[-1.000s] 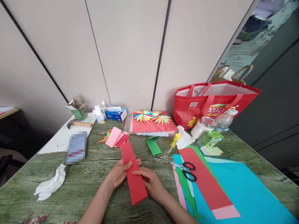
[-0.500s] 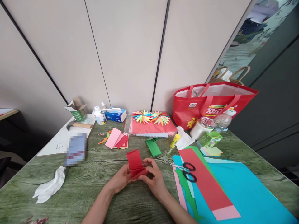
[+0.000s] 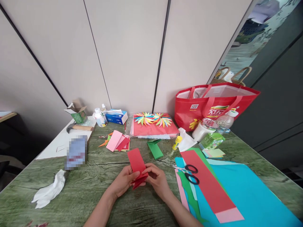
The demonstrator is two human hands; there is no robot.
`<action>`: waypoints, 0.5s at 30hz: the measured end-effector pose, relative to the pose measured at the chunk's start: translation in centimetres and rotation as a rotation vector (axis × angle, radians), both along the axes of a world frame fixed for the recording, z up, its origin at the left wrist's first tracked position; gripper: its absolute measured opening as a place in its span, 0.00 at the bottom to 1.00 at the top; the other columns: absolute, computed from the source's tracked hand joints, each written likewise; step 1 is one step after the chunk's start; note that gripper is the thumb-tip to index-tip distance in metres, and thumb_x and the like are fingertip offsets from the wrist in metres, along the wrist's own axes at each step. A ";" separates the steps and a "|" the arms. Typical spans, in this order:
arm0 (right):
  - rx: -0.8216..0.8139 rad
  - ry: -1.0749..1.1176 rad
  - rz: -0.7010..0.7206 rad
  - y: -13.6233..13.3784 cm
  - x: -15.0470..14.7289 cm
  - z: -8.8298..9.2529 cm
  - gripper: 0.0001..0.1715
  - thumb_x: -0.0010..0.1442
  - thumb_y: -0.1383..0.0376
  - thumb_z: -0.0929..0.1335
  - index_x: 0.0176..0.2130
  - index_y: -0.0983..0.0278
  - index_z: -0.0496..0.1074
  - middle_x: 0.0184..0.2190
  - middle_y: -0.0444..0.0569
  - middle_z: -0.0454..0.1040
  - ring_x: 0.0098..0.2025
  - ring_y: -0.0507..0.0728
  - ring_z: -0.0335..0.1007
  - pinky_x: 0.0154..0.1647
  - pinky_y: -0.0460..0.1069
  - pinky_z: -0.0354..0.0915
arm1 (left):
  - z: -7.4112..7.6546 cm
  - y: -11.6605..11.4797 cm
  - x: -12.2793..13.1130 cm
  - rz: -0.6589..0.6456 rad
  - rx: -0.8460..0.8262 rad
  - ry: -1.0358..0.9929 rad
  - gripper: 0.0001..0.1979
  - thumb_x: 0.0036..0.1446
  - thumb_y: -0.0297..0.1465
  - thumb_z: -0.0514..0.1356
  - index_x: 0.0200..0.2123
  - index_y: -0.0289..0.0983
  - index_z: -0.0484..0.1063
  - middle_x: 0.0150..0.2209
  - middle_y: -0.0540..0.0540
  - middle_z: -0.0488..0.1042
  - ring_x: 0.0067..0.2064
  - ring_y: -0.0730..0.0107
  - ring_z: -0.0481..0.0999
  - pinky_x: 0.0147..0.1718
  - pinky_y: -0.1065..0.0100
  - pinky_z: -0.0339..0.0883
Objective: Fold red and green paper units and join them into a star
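Note:
A folded piece of red paper (image 3: 136, 160) is held between both hands over the near middle of the table. Its long flap stands up and away from me, and its lower part is folded into layers. My left hand (image 3: 124, 179) is closed on the left side, with the thumb lying across the front. My right hand (image 3: 155, 178) pinches the right edge near the folds. Beyond the hands lies a folded green paper (image 3: 155, 149). Black-handled scissors (image 3: 191, 174) rest to the right on sheets of coloured paper.
A red paper strip (image 3: 208, 179) lies over blue sheets (image 3: 255, 186) on the right. A glue stick (image 3: 177, 142), a red bag (image 3: 196, 110) and a jar (image 3: 204, 130) stand behind. Paper stars (image 3: 144, 119), pink cards (image 3: 115, 140), a hammer (image 3: 80, 127) and a crumpled tissue (image 3: 49, 190) are also here.
The upright flap has lengthened, and the lower folds have tipped down toward me. My left thumb has moved onto the front of the red paper, and my right fingers have closed in on its edge.

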State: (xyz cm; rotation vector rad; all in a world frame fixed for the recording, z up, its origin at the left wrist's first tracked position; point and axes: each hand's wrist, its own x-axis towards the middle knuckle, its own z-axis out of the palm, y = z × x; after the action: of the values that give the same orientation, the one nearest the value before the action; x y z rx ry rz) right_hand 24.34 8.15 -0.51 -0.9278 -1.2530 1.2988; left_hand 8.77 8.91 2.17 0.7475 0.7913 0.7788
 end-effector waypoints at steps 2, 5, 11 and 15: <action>-0.016 0.037 0.004 0.1 0.0 0.1 0.05 0.46 0.61 0.72 0.26 0.60 0.76 0.34 0.48 0.72 0.37 0.56 0.68 0.38 0.50 0.62 | 0.0 0.1 -0.1 0.005 -0.025 -0.027 0.13 0.44 0.31 0.66 0.35 0.33 0.75 0.35 0.40 0.77 0.34 0.63 0.76 0.36 0.60 0.70; -0.029 0.051 0.018 0.2 0.1 0.1 0.06 0.47 0.61 0.72 0.27 0.60 0.77 0.35 0.49 0.72 0.39 0.57 0.68 0.40 0.50 0.62 | -0.1 0.1 -0.1 0.025 -0.047 -0.045 0.12 0.44 0.30 0.66 0.35 0.33 0.76 0.35 0.39 0.78 0.34 0.63 0.77 0.36 0.62 0.70; -0.016 0.033 0.010 0.1 0.0 -0.3 0.12 0.50 0.58 0.70 0.22 0.63 0.72 0.34 0.48 0.70 0.38 0.55 0.66 0.39 0.48 0.61 | -0.5 -0.1 0.5 0.095 -0.067 -0.038 0.14 0.39 0.27 0.68 0.34 0.33 0.76 0.35 0.40 0.78 0.33 0.61 0.77 0.37 0.61 0.70; -0.028 0.057 -0.053 0.2 -0.3 -0.8 0.14 0.54 0.57 0.67 0.24 0.64 0.70 0.36 0.48 0.70 0.38 0.55 0.66 0.40 0.48 0.61 | -0.5 -0.1 0.9 0.083 0.043 0.025 0.16 0.43 0.31 0.67 0.39 0.34 0.74 0.37 0.40 0.77 0.33 0.62 0.77 0.37 0.59 0.70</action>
State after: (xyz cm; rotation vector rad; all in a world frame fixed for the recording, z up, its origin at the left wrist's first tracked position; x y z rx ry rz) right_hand 24.07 8.37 -1.31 -0.9312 -1.1612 1.2949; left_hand 9.68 8.82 1.70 0.7676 0.8346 0.8651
